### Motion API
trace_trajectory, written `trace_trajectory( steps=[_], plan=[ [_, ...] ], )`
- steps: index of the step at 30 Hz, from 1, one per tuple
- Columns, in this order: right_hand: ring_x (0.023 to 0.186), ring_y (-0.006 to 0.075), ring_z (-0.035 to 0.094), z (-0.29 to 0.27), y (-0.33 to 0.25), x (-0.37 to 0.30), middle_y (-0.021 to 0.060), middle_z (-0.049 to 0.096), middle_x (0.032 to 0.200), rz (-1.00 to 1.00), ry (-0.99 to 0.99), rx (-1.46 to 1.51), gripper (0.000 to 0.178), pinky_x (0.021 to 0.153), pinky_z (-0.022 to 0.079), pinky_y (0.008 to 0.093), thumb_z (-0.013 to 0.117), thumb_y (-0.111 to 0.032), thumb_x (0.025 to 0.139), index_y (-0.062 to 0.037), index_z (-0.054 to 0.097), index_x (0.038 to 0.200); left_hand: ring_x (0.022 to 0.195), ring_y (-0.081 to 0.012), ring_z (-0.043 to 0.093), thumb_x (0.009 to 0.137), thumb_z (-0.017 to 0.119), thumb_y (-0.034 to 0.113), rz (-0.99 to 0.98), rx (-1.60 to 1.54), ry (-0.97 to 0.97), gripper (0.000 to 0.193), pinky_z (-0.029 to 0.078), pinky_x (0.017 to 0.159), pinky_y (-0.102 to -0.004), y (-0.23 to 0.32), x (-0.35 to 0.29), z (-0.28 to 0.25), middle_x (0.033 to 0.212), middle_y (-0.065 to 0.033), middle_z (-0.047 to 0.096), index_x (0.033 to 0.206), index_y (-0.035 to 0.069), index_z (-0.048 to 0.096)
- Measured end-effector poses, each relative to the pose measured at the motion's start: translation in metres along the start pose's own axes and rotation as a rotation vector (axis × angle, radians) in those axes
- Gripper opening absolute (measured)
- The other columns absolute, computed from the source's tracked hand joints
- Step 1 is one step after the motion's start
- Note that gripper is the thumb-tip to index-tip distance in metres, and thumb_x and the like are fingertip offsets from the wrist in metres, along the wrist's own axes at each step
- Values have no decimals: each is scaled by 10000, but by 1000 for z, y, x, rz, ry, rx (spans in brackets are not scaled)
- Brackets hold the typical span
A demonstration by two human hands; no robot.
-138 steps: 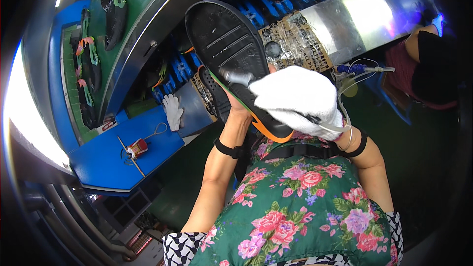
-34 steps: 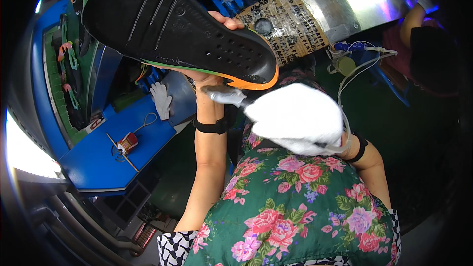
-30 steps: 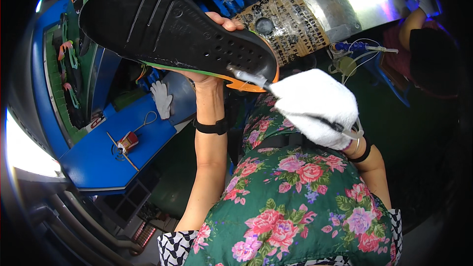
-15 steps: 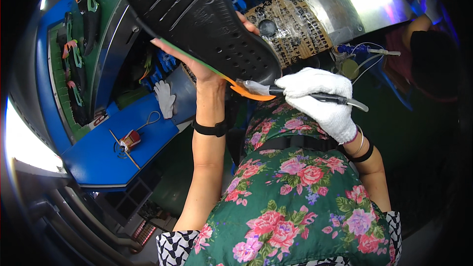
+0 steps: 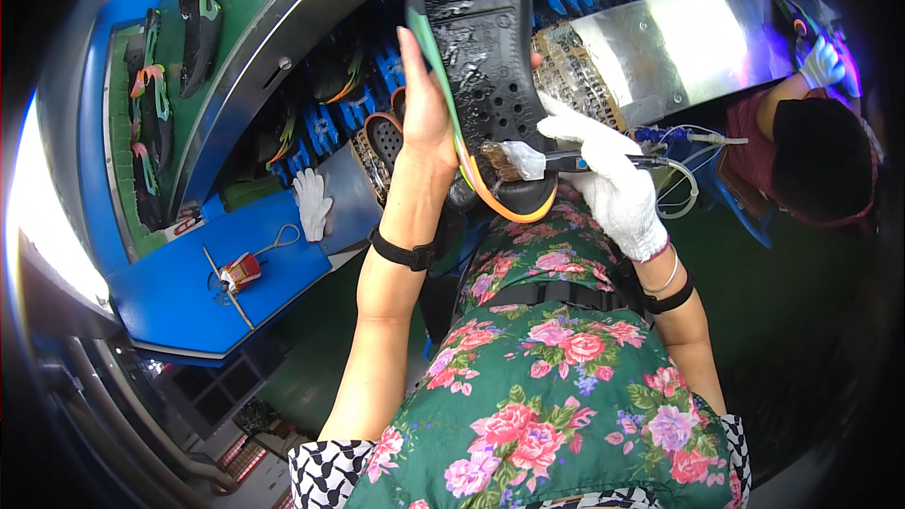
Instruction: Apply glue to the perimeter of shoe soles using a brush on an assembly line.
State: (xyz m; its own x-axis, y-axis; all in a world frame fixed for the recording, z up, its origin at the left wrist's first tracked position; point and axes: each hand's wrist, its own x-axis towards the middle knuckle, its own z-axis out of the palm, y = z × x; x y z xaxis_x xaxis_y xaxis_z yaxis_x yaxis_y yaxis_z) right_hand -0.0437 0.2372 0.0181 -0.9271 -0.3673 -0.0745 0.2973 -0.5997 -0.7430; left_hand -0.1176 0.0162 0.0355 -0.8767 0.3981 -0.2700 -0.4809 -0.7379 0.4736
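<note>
My right hand [image 5: 617, 179], white-gloved, is part-closed round a brush [image 5: 530, 160]; bristles are on the black shoe sole [image 5: 483, 66] near its orange-rimmed end; my bare left hand [image 5: 429, 123] is spread behind that sole, propping it up in front of me; thumb's along the left edge, one fingertip's poking out right

The top edge cuts off the black sole [image 5: 479, 33], which hides most fingers of the left grip [image 5: 429, 124].
</note>
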Motion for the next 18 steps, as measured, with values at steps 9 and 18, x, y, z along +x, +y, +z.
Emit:
trace_trajectory(
  steps=[9,18],
  plan=[
    [1360,315,558,4,5,3,220,546,1498,-13,36,65,577,1147,449,479,506,-304,1061,99,501,1474,1387,-398,537,1040,248,748,35,140,216,951,435,1184,-498,-6,-16,33,1498,-277,535,1595,-17,354],
    [1315,301,596,17,-17,12,216,582,1467,-231,121,-207,510,1080,514,429,597,2,974,85,520,1471,1392,-312,471,1109,240,580,923,1396,285,821,300,1197,-448,-44,-100,26,1473,-204,519,1455,-101,544]
  ],
)
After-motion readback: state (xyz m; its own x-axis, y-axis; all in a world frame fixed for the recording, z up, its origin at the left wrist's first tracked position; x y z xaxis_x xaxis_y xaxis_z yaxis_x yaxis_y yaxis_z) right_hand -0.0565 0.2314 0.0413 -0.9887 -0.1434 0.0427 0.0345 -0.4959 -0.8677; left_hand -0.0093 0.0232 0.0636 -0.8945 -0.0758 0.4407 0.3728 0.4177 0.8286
